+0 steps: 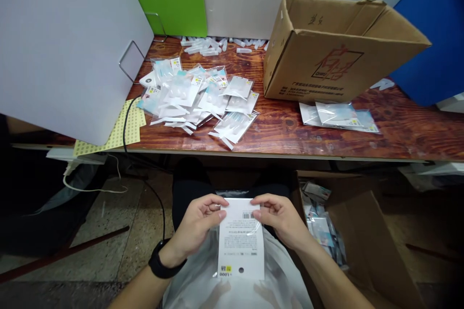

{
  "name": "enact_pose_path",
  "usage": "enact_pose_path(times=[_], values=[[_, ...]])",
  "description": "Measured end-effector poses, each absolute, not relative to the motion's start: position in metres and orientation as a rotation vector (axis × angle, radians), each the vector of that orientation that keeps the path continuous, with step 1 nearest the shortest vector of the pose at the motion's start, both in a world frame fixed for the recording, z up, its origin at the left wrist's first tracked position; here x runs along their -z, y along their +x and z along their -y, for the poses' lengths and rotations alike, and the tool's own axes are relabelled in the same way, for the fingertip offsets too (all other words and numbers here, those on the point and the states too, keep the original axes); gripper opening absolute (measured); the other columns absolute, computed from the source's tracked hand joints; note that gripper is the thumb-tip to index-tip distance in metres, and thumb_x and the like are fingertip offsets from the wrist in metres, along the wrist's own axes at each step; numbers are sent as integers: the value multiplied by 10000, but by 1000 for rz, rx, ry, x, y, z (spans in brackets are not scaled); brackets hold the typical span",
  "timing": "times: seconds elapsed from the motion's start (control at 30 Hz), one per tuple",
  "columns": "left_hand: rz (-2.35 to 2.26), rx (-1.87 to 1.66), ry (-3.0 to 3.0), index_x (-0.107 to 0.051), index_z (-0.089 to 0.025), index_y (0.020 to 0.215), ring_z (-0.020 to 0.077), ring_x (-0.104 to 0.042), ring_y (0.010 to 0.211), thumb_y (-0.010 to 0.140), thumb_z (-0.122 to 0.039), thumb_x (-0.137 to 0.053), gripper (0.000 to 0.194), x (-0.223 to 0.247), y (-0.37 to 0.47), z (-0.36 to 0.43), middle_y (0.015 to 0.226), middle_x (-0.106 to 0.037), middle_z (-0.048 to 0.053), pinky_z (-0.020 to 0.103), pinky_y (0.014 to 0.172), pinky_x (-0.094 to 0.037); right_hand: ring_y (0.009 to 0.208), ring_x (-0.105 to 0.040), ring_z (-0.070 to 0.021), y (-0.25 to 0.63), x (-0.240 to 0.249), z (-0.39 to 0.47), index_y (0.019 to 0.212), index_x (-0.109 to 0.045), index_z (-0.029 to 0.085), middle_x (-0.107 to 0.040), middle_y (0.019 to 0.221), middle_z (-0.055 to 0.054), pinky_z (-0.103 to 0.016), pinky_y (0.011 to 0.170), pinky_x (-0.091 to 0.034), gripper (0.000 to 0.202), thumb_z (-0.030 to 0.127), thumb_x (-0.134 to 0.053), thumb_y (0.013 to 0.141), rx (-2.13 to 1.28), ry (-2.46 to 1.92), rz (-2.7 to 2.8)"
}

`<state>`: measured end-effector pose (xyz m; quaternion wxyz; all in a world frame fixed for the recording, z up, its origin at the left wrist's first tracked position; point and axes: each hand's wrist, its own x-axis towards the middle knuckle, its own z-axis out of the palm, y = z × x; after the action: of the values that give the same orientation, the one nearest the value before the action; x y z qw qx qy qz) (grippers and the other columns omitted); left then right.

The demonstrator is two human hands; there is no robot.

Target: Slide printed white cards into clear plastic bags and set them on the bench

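A white printed card packet (241, 241) in clear film is held over the lap, its barcode near the far end and a round hole near the close end. My left hand (203, 222) pinches its far left corner between thumb and fingers. At the far right corner, my right hand (277, 217) pinches it the same way. On the wooden table (282, 130) ahead lies a loose pile of similar packets (184, 91). Several more packets (339, 117) lie in front of the cardboard box.
An open cardboard box (326, 63) stands on the table. Small white tubes (203, 46) lie along the back. A yellow sticker sheet (119, 130) and a black cable are at left. A floor box (362, 231) at lower right holds packets. Panels border the table.
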<state>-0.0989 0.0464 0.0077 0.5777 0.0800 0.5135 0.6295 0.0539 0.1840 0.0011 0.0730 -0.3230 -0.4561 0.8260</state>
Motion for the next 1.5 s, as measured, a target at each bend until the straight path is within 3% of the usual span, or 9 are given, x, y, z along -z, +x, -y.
enact_pose_path(times=[0.17,0.37,0.5,0.7,0.97,1.07,1.13,1.3,1.5], values=[[-1171,-1548,32,-637,-144,862,105,-592,586,685,-181,-676,185,-12,-91,-49,661,-670,13,194,549,-432,602,-578,-118,56,-1,-186,853,-674,161,-656,686,-19,-234,574,-428,219,274,-718,672,-2493,-992,1284],[-1365,-1579,54,-413,-182,1202,168,-630,742,697,-191,-683,573,-15,-68,-67,831,-672,34,270,644,-481,595,-490,-112,44,-4,-168,818,-525,199,-543,666,35,-218,531,-381,241,298,-702,688,-2039,-1136,1610],[-1374,-1566,-22,-468,-153,1106,164,-629,692,643,-139,-707,521,-10,-67,-74,770,-672,25,271,629,-484,566,-460,-100,41,3,-163,792,-493,204,-512,635,54,-207,502,-364,260,267,-715,671,-1975,-1189,1618],[-1214,-1435,-47,-542,-147,1001,127,-604,562,645,-114,-696,389,-9,-88,-63,645,-671,11,216,532,-440,591,-580,-115,54,4,-180,796,-607,163,-646,694,-5,-229,557,-436,278,245,-776,592,-2441,-1043,1140],[-998,-1334,150,-578,-187,1111,261,-638,931,734,-309,-652,403,-14,-98,-66,1005,-698,118,346,797,-488,611,-619,-117,74,-9,-203,930,-696,220,-700,787,-25,-206,537,-449,299,296,-744,644,-2477,-872,1254],[-1138,-1399,413,-531,-228,1196,288,-572,1076,783,-348,-581,434,-11,-106,-73,1177,-624,120,414,924,-440,834,-649,-202,87,-37,-232,1011,-668,232,-674,1041,-68,-292,668,-513,298,292,-680,719,-2129,-923,1523],[-1526,-1450,716,-483,-252,1253,280,-523,1144,818,-317,-528,442,-7,-121,-81,1255,-571,101,433,994,-381,995,-607,-242,94,-56,-260,1053,-642,239,-626,1150,-74,-365,809,-502,294,267,-638,760,-1606,-1011,1630],[-2516,-1231,1636,-426,-127,1305,302,-295,1308,808,-99,-417,498,0,-169,-121,1401,-385,160,504,1070,-227,1271,-373,-249,81,-48,-354,1172,-553,186,-455,1343,-100,-478,1055,-289,363,127,-378,859,-197,-914,1790],[-2501,-1042,1931,-618,-82,1077,323,-373,1262,792,-13,-358,392,1,-191,-164,1269,-533,194,535,1048,-250,1190,-475,-267,41,10,-422,967,-667,169,-638,1128,-98,-518,999,-365,354,73,-381,780,-147,-619,2356]])
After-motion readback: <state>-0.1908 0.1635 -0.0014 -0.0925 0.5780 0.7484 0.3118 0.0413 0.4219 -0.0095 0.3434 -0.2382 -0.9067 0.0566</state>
